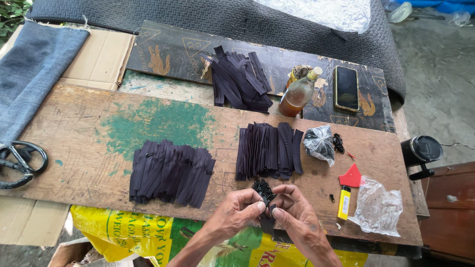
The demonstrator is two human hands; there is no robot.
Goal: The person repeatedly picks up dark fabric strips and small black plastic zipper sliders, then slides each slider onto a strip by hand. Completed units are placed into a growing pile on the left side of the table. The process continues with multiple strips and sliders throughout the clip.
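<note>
Scissors (20, 163) lying at surface's left edge. Finished-looking pile of dark zipper strips (170, 172) sitting left of centre, two more stacks waiting behind. Left hand (236, 210) and right hand (293, 211) pinching together on one black zipper strip (267, 222) at near edge, small sliders (262, 187) heaped just beyond. Yellow lighter (344, 201) lying right. Roughly a third done, I'm guessing.

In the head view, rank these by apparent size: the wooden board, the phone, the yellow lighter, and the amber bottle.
1. Wooden board, by far the largest.
2. Amber bottle and phone: they look about alike, so no ranking between them.
3. Yellow lighter, smallest, though it lies nearer the camera.
</note>
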